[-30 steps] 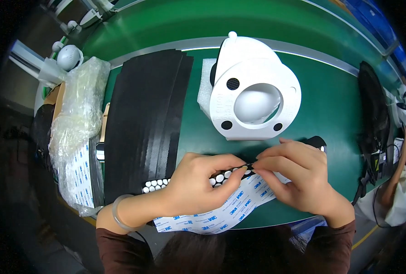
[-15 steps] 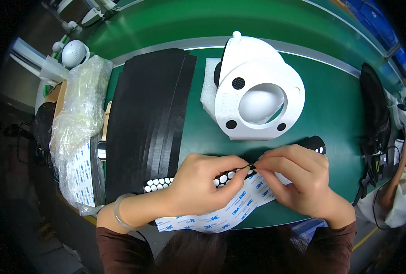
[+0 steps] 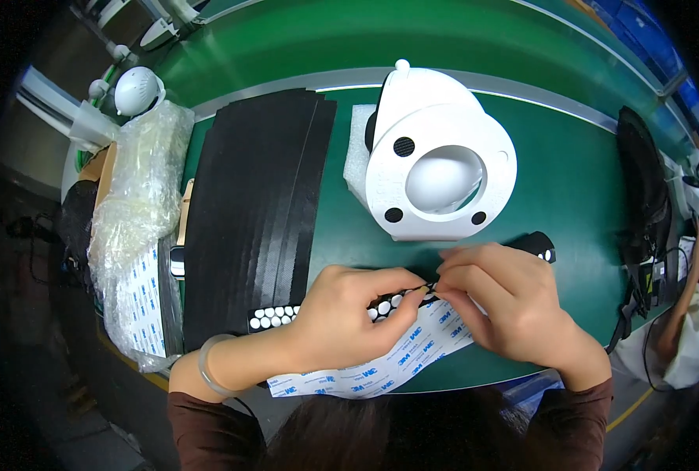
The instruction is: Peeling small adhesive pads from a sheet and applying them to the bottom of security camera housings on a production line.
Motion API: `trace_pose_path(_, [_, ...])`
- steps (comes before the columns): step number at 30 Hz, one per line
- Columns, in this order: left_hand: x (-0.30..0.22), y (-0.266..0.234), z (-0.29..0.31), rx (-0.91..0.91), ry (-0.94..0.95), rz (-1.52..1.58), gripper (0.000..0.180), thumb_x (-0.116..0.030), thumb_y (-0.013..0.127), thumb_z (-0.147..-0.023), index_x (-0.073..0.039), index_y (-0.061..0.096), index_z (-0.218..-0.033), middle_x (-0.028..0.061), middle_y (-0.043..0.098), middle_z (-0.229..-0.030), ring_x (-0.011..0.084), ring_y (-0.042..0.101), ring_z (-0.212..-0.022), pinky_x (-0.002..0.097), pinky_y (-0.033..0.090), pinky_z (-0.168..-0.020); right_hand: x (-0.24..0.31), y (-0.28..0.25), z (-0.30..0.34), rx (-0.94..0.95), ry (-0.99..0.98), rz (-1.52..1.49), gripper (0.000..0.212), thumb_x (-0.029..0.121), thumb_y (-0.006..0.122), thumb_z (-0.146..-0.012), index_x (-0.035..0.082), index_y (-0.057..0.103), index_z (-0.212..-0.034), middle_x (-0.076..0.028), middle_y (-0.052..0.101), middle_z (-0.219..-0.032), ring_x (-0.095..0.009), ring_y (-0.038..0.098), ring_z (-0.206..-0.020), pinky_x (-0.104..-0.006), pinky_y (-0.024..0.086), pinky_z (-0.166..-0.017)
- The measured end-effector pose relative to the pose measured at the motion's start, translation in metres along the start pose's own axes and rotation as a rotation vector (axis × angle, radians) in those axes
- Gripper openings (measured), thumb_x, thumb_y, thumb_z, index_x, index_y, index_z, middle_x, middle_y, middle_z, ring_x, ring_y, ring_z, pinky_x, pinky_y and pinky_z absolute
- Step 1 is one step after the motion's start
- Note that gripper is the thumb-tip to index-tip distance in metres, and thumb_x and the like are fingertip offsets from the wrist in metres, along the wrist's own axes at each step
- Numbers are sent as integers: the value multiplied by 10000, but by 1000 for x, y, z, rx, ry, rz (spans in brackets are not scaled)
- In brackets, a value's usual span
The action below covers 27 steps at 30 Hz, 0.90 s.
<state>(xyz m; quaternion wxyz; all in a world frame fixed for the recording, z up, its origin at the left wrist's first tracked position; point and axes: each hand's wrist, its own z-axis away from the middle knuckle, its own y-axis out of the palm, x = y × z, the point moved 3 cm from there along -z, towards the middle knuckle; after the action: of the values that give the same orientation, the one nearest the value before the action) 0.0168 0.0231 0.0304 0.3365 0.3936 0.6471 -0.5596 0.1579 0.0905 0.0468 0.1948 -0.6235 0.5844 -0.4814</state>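
My left hand pinches a black strip of sheet dotted with rows of white round pads, thumb below and forefinger above. My right hand is closed in a pinch at the same spot, fingertips nearly touching the left ones; whatever they grip is hidden. Beneath both hands a white backing liner with blue print curves along the table's near edge. The strip's far end curls up beyond my right hand. Farther off stands a white rounded housing with a large round opening and black round pads on its face.
A stack of black sheets covers the table's left part. Beside it lies a parcel in clear plastic wrap. White foam shows behind the housing. A black bag-like item lies at the right edge, with another person's arm beyond.
My right hand has shifted slightly left and its fingers have curled a little differently. My left hand keeps its pinch on the strip. The whole view has moved slightly.
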Motion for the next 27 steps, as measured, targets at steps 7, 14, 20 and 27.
trace_pose_path(7, [9,0,0,-35,-50,10,83,-58,587,-721,7,629,-751,133,612,-637,224,594,-503,270,449,-467,-1,-46,-5,-151,178,-220,31,11,555,-663,4,555,-694,-187,562,-1028,-269,544,-979,-330,448,-777])
trace_pose_path(14, [3,2,3,-22,16,-105,119,-61,616,-728,29,635,-804,134,637,-711,195,632,-584,257,485,-542,-28,-53,-37,-343,518,-492,106,54,573,-797,-44,564,-836,-136,601,-980,-115,569,-814,-220,442,-740])
trace_pose_path(20, [4,1,4,0,9,-160,114,-54,631,-721,23,636,-804,130,638,-718,201,635,-600,263,489,-546,-30,-45,-35,-357,521,-533,85,17,600,-774,-50,570,-816,-128,605,-900,-63,556,-668,-157,450,-610])
trace_pose_path(27, [4,1,4,-5,41,-144,105,-50,632,-724,19,634,-803,125,634,-695,199,630,-573,255,482,-516,-30,-44,-32,-359,567,-514,74,14,600,-774,-45,573,-809,-119,606,-891,-63,552,-669,-170,448,-606])
